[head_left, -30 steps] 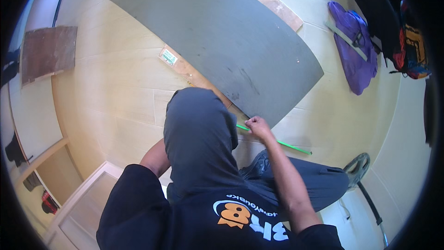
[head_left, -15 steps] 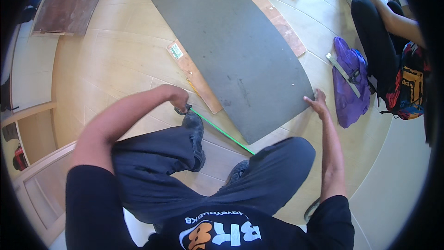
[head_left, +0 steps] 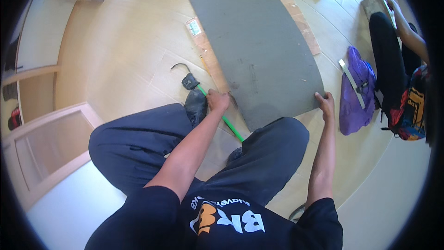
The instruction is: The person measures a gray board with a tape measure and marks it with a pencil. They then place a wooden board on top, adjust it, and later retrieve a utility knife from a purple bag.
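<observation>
Head view gives me the large grey flat panel (head_left: 263, 55) on the pale tiled floor (head_left: 138, 32), its far end cut off. The left hand (head_left: 217, 101) lies over the thin bright-green tape-measure blade (head_left: 234, 128), beside the panel's left edge; fingers bunched, whether clamped I can't tell. At the panel's near right corner, the right hand (head_left: 326, 105) touches it, fingers partly hidden, grip unclear. The dark-trousered right knee (head_left: 282, 141) covers the blade's lower end. Crumpled purple cloth (head_left: 352, 116) lies toward the floor's right edge.

Upper-right glare, black fisheye rim.
</observation>
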### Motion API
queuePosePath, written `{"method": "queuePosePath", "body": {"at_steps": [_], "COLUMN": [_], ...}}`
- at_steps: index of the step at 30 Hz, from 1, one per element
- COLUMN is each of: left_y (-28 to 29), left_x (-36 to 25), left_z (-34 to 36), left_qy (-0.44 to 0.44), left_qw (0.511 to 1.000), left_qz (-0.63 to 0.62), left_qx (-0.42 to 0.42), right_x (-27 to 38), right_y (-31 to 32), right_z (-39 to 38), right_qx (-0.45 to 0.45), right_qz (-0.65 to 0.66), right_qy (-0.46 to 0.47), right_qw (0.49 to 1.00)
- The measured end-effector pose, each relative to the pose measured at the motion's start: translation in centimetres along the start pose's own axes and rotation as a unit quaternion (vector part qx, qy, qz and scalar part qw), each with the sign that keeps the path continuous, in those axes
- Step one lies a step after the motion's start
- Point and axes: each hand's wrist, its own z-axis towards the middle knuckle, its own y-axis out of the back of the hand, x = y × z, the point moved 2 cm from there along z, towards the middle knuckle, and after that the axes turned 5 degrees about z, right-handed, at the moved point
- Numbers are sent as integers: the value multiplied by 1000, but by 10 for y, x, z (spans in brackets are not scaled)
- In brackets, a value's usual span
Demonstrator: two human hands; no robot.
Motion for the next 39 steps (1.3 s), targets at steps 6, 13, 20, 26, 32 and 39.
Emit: {"method": "queuePosePath", "body": {"at_steps": [6, 13, 20, 26, 32, 39], "left_y": [-14, -17, -9, -9, -14, -32], "left_x": [-18, -28, -11, -32, -21, 43], "left_z": [2, -3, 21, 20, 29, 24], "left_qy": [109, 213, 93, 102, 83, 119], "left_qw": [992, 962, 990, 991, 991, 957], "left_qz": [-26, -171, -106, -83, -96, -239], "left_qx": [51, 8, -3, -21, -43, 116], "right_x": [21, 61, 68, -12, -91, -57], "right_y": [36, 64, 78, 66, -32, -86], "right_z": [-27, -15, -10, 14, -48, -98], "right_qx": [34, 72, 76, 56, 25, -13], "right_qz": [143, 126, 148, 482, 615, 324], "right_qy": [82, 122, 114, 48, -67, -126], "right_qw": [986, 982, 979, 873, 785, 937]}}
